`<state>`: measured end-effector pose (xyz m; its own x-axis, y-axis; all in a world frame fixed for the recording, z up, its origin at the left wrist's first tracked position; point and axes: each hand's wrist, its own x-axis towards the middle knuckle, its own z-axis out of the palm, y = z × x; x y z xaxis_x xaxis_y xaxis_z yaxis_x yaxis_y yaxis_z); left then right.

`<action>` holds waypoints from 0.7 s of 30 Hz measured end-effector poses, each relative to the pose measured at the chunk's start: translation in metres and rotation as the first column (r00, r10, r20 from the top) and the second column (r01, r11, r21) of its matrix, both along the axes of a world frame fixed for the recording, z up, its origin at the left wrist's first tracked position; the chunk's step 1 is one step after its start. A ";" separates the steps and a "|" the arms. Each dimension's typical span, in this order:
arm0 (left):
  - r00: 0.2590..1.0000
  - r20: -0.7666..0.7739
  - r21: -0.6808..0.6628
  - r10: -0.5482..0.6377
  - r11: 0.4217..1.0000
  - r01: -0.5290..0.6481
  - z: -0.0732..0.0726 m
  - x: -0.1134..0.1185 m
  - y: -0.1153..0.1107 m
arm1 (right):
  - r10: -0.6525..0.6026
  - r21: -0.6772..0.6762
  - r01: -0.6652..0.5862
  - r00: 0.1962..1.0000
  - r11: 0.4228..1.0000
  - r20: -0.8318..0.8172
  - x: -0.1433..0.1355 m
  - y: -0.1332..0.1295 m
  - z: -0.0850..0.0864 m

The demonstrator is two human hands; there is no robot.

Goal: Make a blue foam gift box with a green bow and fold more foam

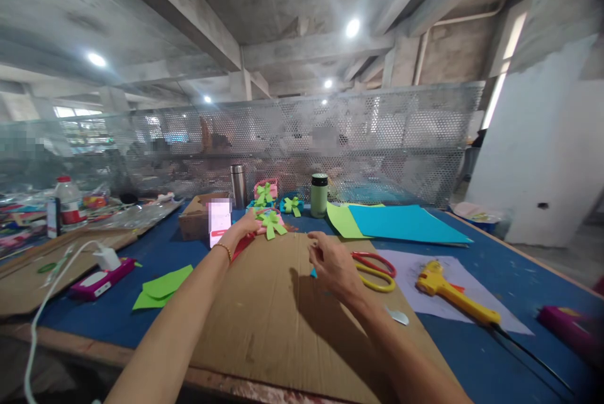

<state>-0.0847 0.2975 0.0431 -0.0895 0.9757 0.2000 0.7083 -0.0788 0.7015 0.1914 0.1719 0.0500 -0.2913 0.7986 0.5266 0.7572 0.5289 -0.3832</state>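
My left hand point(248, 226) reaches to the far edge of the cardboard sheet point(255, 309), its fingers closed at the side of a small pink basket point(282, 226) with a light green paper bow point(271, 225). Part of the grip is hidden. Over the middle of the cardboard, my right hand point(333, 265) hovers with loosely bent fingers and nothing visible in them. Scissors point(377, 287) with red and yellow handles lie just right of it. A small blue piece point(314, 272) shows beneath its fingers. Behind my left hand stand another pink basket point(267, 190) and a blue one point(291, 205), both with green bows.
A yellow glue gun point(457, 297) lies on lilac paper point(500, 316), its cord trailing right. Blue sheets point(410, 223) lie at the back right. A green tumbler point(319, 196), steel flask point(238, 187), lit phone point(219, 221) and cardboard box point(193, 218) stand behind. Green paper point(163, 287) lies left.
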 end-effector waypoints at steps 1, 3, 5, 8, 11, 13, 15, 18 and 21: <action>1.000 -0.006 -0.018 0.028 0.999 -0.028 0.003 0.001 0.000 | -0.004 0.004 0.004 1.000 1.000 0.005 0.000 -0.001 0.000; 0.994 -0.045 -0.050 0.096 0.994 -0.098 0.009 0.003 0.003 | -0.006 -0.002 0.006 1.000 1.000 0.013 -0.001 -0.002 0.000; 0.984 -0.083 -0.068 0.156 0.985 -0.161 0.015 0.004 0.008 | -0.006 -0.024 0.007 1.000 1.000 0.017 0.000 -0.002 0.001; 0.959 -0.157 -0.099 0.236 0.962 -0.253 0.021 0.005 0.019 | -0.001 -0.056 0.001 1.000 0.998 0.007 0.000 -0.001 0.001; 0.923 -0.242 -0.125 0.300 0.933 -0.337 0.023 0.003 0.031 | 0.014 -0.065 -0.014 1.000 0.998 0.002 0.001 0.000 0.000; 0.899 -0.290 -0.116 0.327 0.921 -0.373 0.024 0.000 0.038 | 0.024 -0.063 -0.023 1.000 0.998 0.015 0.002 0.000 0.000; 0.879 -0.329 -0.082 0.345 0.917 -0.391 0.026 -0.004 0.044 | 0.027 -0.064 -0.025 0.999 0.998 0.032 0.001 -0.001 0.000; 0.849 -0.380 -0.009 0.366 0.917 -0.399 0.030 -0.011 0.048 | 0.023 -0.076 -0.019 0.999 0.997 0.049 0.000 -0.002 0.001; 0.817 -0.431 0.061 0.384 0.915 -0.398 0.036 -0.015 0.047 | 0.023 -0.092 -0.017 0.998 0.996 0.056 -0.002 -0.003 0.002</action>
<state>-0.0992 0.3447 0.0792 -0.3778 0.8832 0.2779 0.9028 0.2849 0.3220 0.1893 0.1688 0.0517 -0.3353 0.8363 0.4339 0.7688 0.5090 -0.3870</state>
